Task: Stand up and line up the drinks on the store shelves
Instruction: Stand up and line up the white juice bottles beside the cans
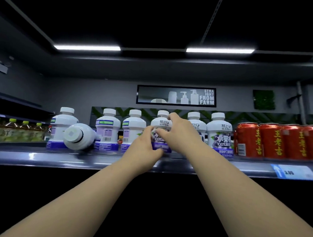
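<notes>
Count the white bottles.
7. Six bottles stand in a row, the fourth gripped by the left hand and right hand; one toppled bottle lies left. Others may hide behind.

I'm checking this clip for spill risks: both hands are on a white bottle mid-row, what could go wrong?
The held bottle stands close between upright neighbours; the left hand and right hand could nudge one over. The toppled bottle lies on its side near the shelf edge and may roll off.

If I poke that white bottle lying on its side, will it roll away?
Probably a bit: the tipped bottle has a round body, so it would likely roll. It lies between two standing bottles, which may stop it. It looks like hard plastic, so it is probably stiff, not squishy.
</notes>
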